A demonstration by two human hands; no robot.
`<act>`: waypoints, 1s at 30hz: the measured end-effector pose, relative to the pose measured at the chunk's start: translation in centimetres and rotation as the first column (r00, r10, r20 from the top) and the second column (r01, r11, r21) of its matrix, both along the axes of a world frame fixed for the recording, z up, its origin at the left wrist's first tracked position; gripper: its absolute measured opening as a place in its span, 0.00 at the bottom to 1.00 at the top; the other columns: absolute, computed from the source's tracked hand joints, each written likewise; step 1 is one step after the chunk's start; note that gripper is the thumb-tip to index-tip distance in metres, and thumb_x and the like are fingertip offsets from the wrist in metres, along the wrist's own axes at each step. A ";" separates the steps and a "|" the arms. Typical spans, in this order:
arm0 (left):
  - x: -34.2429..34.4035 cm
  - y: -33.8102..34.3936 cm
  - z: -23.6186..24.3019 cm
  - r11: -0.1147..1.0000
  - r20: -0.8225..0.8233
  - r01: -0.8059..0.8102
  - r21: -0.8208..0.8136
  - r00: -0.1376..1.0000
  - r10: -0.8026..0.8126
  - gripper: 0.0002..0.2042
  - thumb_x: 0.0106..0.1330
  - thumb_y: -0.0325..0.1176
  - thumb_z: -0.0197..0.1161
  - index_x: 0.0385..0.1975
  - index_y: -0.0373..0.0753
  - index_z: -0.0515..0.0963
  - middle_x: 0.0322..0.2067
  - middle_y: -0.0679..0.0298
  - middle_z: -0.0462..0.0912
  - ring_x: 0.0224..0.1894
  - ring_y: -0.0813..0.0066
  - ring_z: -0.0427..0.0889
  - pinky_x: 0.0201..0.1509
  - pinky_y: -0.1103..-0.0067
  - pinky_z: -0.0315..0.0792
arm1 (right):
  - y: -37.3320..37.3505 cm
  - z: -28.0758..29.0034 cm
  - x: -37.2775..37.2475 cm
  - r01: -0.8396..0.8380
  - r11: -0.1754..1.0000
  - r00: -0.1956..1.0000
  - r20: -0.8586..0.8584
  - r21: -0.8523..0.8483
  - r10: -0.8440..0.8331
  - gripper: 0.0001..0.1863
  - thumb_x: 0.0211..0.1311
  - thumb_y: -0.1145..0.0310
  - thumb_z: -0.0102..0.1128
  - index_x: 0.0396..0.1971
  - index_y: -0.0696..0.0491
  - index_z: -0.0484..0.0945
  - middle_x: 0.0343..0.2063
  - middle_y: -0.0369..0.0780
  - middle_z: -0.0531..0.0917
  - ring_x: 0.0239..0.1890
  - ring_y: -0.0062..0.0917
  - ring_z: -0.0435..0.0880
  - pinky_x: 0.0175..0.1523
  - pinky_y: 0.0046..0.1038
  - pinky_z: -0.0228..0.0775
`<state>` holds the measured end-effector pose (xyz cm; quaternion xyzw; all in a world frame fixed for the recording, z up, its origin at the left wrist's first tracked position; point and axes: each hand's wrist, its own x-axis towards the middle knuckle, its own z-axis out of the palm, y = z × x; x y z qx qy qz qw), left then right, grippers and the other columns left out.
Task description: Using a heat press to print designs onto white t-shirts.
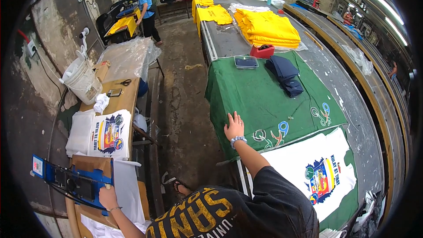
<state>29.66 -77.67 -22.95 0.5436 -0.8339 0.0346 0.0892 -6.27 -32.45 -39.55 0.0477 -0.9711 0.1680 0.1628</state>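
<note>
My left hand [108, 197] is closed around the handle of a blue and black heat press [72, 183] at the lower left. White fabric [128, 189] hangs beside the press. My right hand [235, 128] lies flat with its fingers spread on the edge of a green cloth [233, 88] covering the table, and holds nothing. Nearer on that cloth is a white printed shirt [291, 163] with a colourful design. Another white printed piece [110, 134] lies just beyond the press, next to a stack of white sheets [79, 132].
Folded dark blue garments [284, 75], a clear plastic box [246, 62] and a red tape dispenser [262, 51] sit on the right table. Yellow shirts [266, 26] are piled beyond. On the left bench are scissors [126, 82] and a white bucket [81, 77]. Another person [145, 9] works farther back.
</note>
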 end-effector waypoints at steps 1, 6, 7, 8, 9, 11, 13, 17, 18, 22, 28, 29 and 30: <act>0.0 0.0 0.0 1.000 0.000 0.002 0.005 1.000 -0.002 0.15 0.54 0.41 0.59 0.26 0.32 0.81 0.30 0.46 0.82 0.35 0.49 0.82 0.40 0.63 0.76 | 0.0 0.0 0.0 0.004 1.000 1.000 0.012 0.015 -0.005 0.31 0.54 0.62 0.56 0.61 0.47 0.65 0.65 0.47 0.61 0.65 0.42 0.62 0.67 0.41 0.54; 0.1 -0.1 -0.2 1.000 -0.012 0.004 -0.006 1.000 -0.004 0.15 0.53 0.40 0.59 0.26 0.32 0.81 0.30 0.46 0.82 0.34 0.49 0.82 0.40 0.62 0.76 | 0.0 0.0 -0.1 -0.001 1.000 1.000 0.002 0.002 0.001 0.31 0.54 0.62 0.57 0.61 0.47 0.65 0.64 0.47 0.61 0.65 0.41 0.61 0.67 0.41 0.53; 0.1 -0.1 -0.2 1.000 -0.006 0.003 -0.002 1.000 -0.003 0.15 0.53 0.40 0.59 0.26 0.32 0.81 0.30 0.46 0.82 0.34 0.49 0.82 0.40 0.62 0.76 | 0.0 0.1 -0.1 0.002 1.000 1.000 0.015 0.011 -0.002 0.31 0.54 0.62 0.57 0.61 0.47 0.65 0.64 0.47 0.61 0.65 0.41 0.61 0.68 0.41 0.53; 0.1 -0.1 -0.2 1.000 -0.009 0.003 -0.007 1.000 -0.004 0.15 0.53 0.40 0.59 0.25 0.31 0.81 0.29 0.46 0.82 0.34 0.49 0.82 0.40 0.62 0.76 | 0.1 0.2 0.0 -0.003 1.000 1.000 -0.001 -0.002 0.003 0.31 0.54 0.62 0.57 0.61 0.47 0.65 0.64 0.47 0.61 0.65 0.41 0.61 0.68 0.41 0.53; 0.1 -0.1 -0.3 1.000 -0.020 0.004 -0.018 1.000 -0.005 0.15 0.53 0.40 0.59 0.25 0.31 0.81 0.29 0.46 0.82 0.34 0.49 0.82 0.39 0.62 0.76 | 0.0 0.4 0.0 -0.008 1.000 1.000 -0.008 0.009 0.008 0.33 0.53 0.63 0.57 0.63 0.47 0.63 0.65 0.46 0.59 0.67 0.40 0.58 0.69 0.40 0.51; 0.1 -0.2 -0.3 1.000 -0.015 0.004 -0.010 1.000 -0.004 0.15 0.53 0.40 0.59 0.25 0.31 0.81 0.29 0.46 0.82 0.34 0.49 0.82 0.39 0.62 0.76 | 0.0 0.8 0.2 -0.014 1.000 1.000 -0.015 0.020 0.014 0.35 0.53 0.63 0.57 0.64 0.48 0.60 0.66 0.46 0.58 0.68 0.39 0.56 0.70 0.40 0.48; 0.1 -0.2 -0.3 1.000 -0.020 0.005 -0.008 1.000 -0.005 0.15 0.53 0.40 0.59 0.25 0.31 0.81 0.29 0.46 0.82 0.33 0.49 0.82 0.39 0.62 0.76 | -0.1 1.1 0.4 -0.024 1.000 0.997 -0.073 0.005 0.024 0.41 0.53 0.64 0.57 0.68 0.51 0.52 0.69 0.44 0.53 0.71 0.36 0.50 0.72 0.38 0.43; 0.1 -0.2 -0.2 1.000 -0.007 0.008 -0.009 1.000 -0.008 0.15 0.53 0.39 0.58 0.26 0.30 0.80 0.29 0.45 0.82 0.34 0.48 0.82 0.39 0.62 0.76 | -0.2 1.3 0.5 -0.015 0.999 0.993 -0.121 -0.036 0.011 0.45 0.53 0.64 0.56 0.69 0.53 0.45 0.70 0.43 0.49 0.72 0.33 0.47 0.73 0.36 0.39; 0.2 -0.2 -0.2 1.000 -0.013 0.012 0.001 1.000 -0.012 0.15 0.52 0.38 0.57 0.26 0.29 0.80 0.30 0.44 0.81 0.35 0.47 0.82 0.40 0.61 0.76 | -0.2 1.2 0.4 -0.024 1.000 0.995 -0.096 -0.019 0.022 0.44 0.53 0.64 0.56 0.69 0.53 0.46 0.70 0.43 0.49 0.72 0.32 0.47 0.73 0.37 0.40; 0.2 -0.2 -0.2 0.999 -0.001 0.024 -0.024 1.000 -0.024 0.15 0.53 0.40 0.59 0.24 0.32 0.81 0.28 0.46 0.82 0.33 0.49 0.82 0.38 0.62 0.76 | -0.2 0.2 -0.1 -0.053 0.991 0.989 0.146 0.122 0.035 0.41 0.55 0.62 0.53 0.68 0.55 0.49 0.70 0.42 0.49 0.72 0.32 0.47 0.72 0.39 0.43; 0.2 -0.4 -0.5 1.000 -0.003 0.005 -0.015 1.000 -0.005 0.15 0.54 0.40 0.58 0.25 0.32 0.80 0.29 0.46 0.82 0.34 0.50 0.82 0.38 0.63 0.76 | -0.1 -0.5 -0.4 -0.052 0.992 0.993 0.111 0.111 0.039 0.39 0.55 0.62 0.53 0.67 0.55 0.52 0.70 0.41 0.51 0.72 0.31 0.47 0.71 0.42 0.46; 0.2 -0.4 -0.5 1.000 -0.015 0.011 -0.018 1.000 -0.011 0.15 0.54 0.39 0.57 0.25 0.31 0.80 0.29 0.46 0.82 0.34 0.49 0.82 0.39 0.63 0.76 | -0.1 -0.4 -0.4 -0.060 0.993 0.994 0.093 0.102 0.051 0.39 0.55 0.62 0.53 0.67 0.55 0.52 0.70 0.41 0.51 0.72 0.31 0.47 0.71 0.42 0.46; 0.3 -0.4 -0.5 1.000 -0.026 0.017 -0.021 1.000 -0.017 0.15 0.54 0.39 0.57 0.25 0.30 0.80 0.29 0.45 0.81 0.34 0.48 0.82 0.39 0.62 0.76 | -0.1 -0.4 -0.3 -0.060 0.994 0.994 0.096 0.096 0.051 0.39 0.55 0.62 0.53 0.67 0.55 0.52 0.70 0.41 0.51 0.72 0.31 0.47 0.71 0.41 0.45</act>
